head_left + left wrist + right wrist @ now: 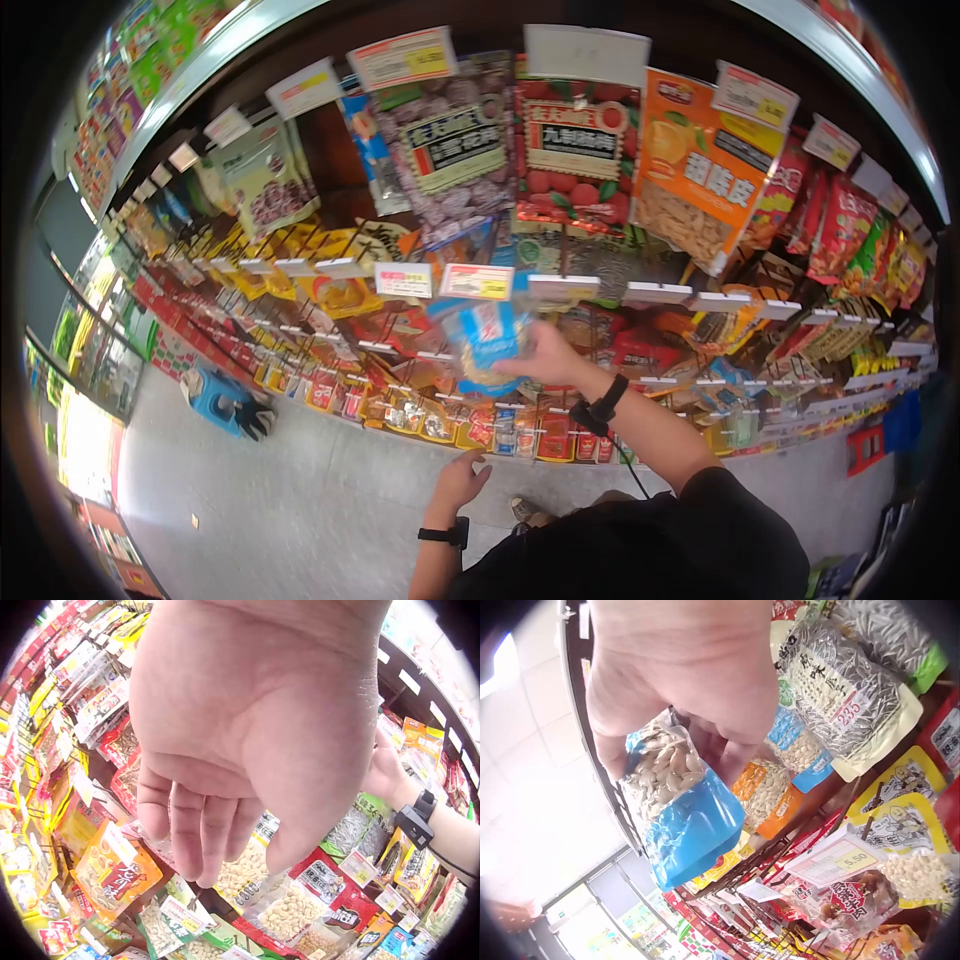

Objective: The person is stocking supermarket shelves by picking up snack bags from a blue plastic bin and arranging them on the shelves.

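Observation:
My right hand (552, 358) grips a blue bag of pumpkin seeds (482, 345) by its side, in front of the shelf rack. In the right wrist view, thumb and fingers of that hand (682, 667) pinch the clear part of the bag (697, 825), where pale flat seeds show; some fingertips are hidden behind it. Lower down, my left hand (460, 484) hangs before the shelves with nothing in it. The left wrist view shows its palm (247, 712) with the fingers loosely bent, overlapping bags of nuts (289, 911) beyond.
Large snack bags, one purple (455, 150) and one orange (700, 165), hang on the upper row. Price tags (478, 282) stick out from the rack's hooks. A similar blue seed bag (810, 757) hangs beside the held one. A blue stool (215, 395) stands on the floor at left.

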A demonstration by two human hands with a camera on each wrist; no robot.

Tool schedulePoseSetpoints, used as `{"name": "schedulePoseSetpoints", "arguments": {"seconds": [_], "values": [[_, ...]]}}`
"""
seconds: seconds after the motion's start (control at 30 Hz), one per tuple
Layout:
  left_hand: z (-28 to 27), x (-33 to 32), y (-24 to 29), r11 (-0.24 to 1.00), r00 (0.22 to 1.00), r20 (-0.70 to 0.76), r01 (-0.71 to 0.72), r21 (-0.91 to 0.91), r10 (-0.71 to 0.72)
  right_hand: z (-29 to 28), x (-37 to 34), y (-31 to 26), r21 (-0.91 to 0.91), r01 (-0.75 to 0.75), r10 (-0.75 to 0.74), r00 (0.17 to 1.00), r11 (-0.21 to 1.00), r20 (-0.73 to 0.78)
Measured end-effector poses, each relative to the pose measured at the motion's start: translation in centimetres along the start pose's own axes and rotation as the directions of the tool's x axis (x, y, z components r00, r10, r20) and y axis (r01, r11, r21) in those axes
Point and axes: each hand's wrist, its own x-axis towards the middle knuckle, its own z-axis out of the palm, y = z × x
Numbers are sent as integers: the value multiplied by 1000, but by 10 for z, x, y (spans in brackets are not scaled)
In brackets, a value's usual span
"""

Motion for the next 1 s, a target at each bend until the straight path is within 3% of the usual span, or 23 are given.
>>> {"name": "schedulePoseSetpoints", "arguments": {"seconds": [0.07,0.1,0.17,0.2,0.23,0.27,0.3,0.33,0.37,0.43,0.5,0.57,0.63,0.67,0.77,0.8,0.83,0.87,0.93,0.97,1.0], "values": [[5,17,11,1000,1000,-4,0,-4,0,-2,-3,6,40,107,-109,993,993,42],[8,24,17,1000,1000,7,-16,1,16,-5,-7,3,-62,39,-34,997,997,74],[13,34,31,995,994,-61,-90,-38,88,-20,-23,-8,-302,81,-27,983,950,179],[13,33,54,997,998,-50,-50,-51,48,-31,-38,-10,-302,80,-33,987,950,157],[15,32,68,997,997,-34,-70,-30,69,-38,-57,-9,-312,115,-40,971,943,236],[21,30,82,992,992,-32,-124,22,125,-45,-79,-10,-321,150,-44,948,935,314],[29,27,99,981,983,-27,-179,72,181,-58,-106,-12,-321,152,-58,957,935,285],[36,29,118,994,989,103,-103,-26,105,-76,-139,-15,-311,92,7,954,946,301],[49,25,143,991,984,121,-131,-1,130,-93,-176,-16,-299,31,69,946,954,318],[90,19,206,811,885,162,-309,-496,437,-130,-261,-1,-286,154,-90,970,946,224],[144,19,272,779,803,225,-399,-484,551,-169,-354,5,-202,42,-17,992,978,125],[215,9,340,726,700,291,-467,-505,652,-209,-454,3,-286,-9,12,1000,958,11],[284,-6,411,648,550,345,-626,-433,761,-252,-553,-1,-351,-76,38,993,933,-114],[320,-16,449,623,502,371,-660,-421,782,-271,-601,-4,-353,-97,12,972,930,-235],[425,-41,555,637,371,546,-624,-452,751,-316,-737,-17,-379,-67,-137,862,923,-487],[458,-50,591,527,270,504,-700,-482,820,-328,-780,-30,-385,-231,-78,765,894,-639],[484,-64,628,518,231,526,-693,-502,818,-337,-823,-43,-356,-401,-20,640,844,-768],[506,-76,663,497,207,568,-760,-419,796,-341,-857,-53,-333,-424,-11,603,842,-798],[551,-98,722,456,192,605,-830,-320,773,-353,-915,-72,-72,-711,86,183,700,-979],[579,-105,744,443,153,619,-827,-347,770,-361,-945,-82,-40,-721,89,140,691,-986],[610,-110,764,341,98,553,-870,-355,827,-370,-974,-91,96,-716,224,86,692,-971]]}}
